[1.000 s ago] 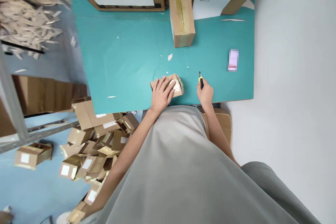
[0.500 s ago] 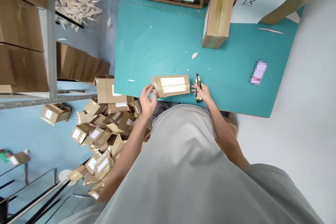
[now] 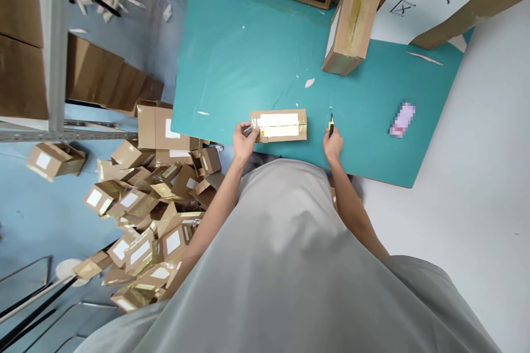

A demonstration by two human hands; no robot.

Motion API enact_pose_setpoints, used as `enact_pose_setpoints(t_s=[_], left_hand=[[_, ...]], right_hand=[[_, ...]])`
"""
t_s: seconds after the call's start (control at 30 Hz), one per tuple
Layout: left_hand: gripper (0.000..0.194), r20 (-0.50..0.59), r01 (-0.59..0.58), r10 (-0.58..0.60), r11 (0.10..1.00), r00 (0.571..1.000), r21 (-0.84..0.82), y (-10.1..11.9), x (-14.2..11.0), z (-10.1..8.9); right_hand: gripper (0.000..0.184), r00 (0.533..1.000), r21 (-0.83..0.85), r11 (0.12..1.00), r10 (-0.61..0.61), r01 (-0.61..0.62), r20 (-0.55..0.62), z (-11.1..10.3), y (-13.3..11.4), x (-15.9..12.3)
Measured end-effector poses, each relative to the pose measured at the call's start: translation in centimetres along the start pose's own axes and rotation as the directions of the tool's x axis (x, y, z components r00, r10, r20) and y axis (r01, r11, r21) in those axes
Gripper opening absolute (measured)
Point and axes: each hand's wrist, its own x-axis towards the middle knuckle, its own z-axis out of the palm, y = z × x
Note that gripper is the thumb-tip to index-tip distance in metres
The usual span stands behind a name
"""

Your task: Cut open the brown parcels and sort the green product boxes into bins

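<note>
A small cardboard box point(image 3: 279, 120) with a white label and tape along its top lies near the front edge of the green table. My left hand point(image 3: 245, 140) grips its left end, thumb and fingers bent against the corner. To the right of the box, my right hand point(image 3: 333, 144) is closed around a yellow and black utility knife point(image 3: 331, 123), whose tip points away from me. A gap separates the knife from the box. Most of the knife's handle is hidden in my palm.
A taller taped box point(image 3: 351, 27) stands at the back of the green table point(image 3: 248, 60), by a box with a paper sign point(image 3: 439, 0). A blurred pink item point(image 3: 402, 119) lies at right. Opened cartons point(image 3: 141, 248) are heaped on the floor at left, below shelving point(image 3: 56, 49).
My right hand has moved right, away from the box, and turned the knife so that it points forward. The box and my left hand have shifted slightly right; the view has moved too.
</note>
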Motion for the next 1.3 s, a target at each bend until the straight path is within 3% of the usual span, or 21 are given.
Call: enact_pose_setpoints(t_s=[0.1, 0.17, 0.3, 0.4, 0.6, 0.7, 0.83, 1.0, 1.13, 1.3], left_hand=[[0.034, -0.016, 0.017, -0.017, 1.0, 1.0, -0.007, 0.6, 0.1, -0.3], [0.029, -0.041, 0.036, -0.036, 0.999, 0.999, 0.014, 1.2, -0.1, -0.7], [0.026, -0.089, 0.083, -0.073, 0.991, 0.993, 0.109, 2.8, -0.6, -1.0], [0.03, -0.088, 0.133, -0.12, 0.979, 0.989, 0.153, 3.9, -1.1, -0.9], [0.039, -0.01, 0.15, -0.151, 0.975, 0.989, 0.165, 5.5, -1.8, 0.2], [0.038, -0.02, 0.06, -0.057, 0.975, 0.998, 0.215, 5.8, -2.1, 1.0], [0.016, 0.017, -0.001, -0.003, 0.966, 1.0, 0.259, 5.3, -2.5, 0.9], [0.06, 0.191, -0.171, 0.121, 0.948, 0.974, 0.269, 3.3, -3.8, -0.8], [0.084, 0.227, -0.283, 0.217, 0.904, 0.949, 0.319, 2.6, -4.5, -1.4], [0.09, 0.235, -0.323, 0.246, 0.863, 0.94, 0.389, 3.2, -3.8, -1.0]], right_hand=[[0.051, 0.992, -0.104, 0.989, 0.094, -0.103, -0.083, -0.2, 0.7, 0.5], [0.054, 0.991, -0.093, 0.995, 0.036, -0.048, -0.128, -0.5, 0.2, 0.5], [0.047, 0.981, 0.209, 0.961, -0.158, 0.179, -0.113, -0.6, -2.7, 0.1], [0.044, 0.966, 0.395, 0.884, -0.255, 0.251, -0.042, -0.3, -5.2, -0.4], [0.036, 0.983, 0.27, 0.946, -0.186, 0.181, -0.006, -1.6, -7.3, -2.1], [0.036, 0.966, 0.242, 0.939, -0.259, 0.245, 0.028, -2.7, -7.8, -3.1], [0.049, 0.913, 0.15, 0.911, -0.398, 0.384, 0.084, -3.3, -8.5, -3.6], [0.071, 0.868, -0.002, 0.873, -0.485, 0.488, 0.107, -3.2, -8.9, -2.7], [0.056, 0.859, -0.091, 0.856, -0.5, 0.509, 0.105, -3.6, -9.3, -1.7], [0.042, 0.845, -0.123, 0.836, -0.526, 0.535, 0.1, -5.2, -10.6, -0.6]])
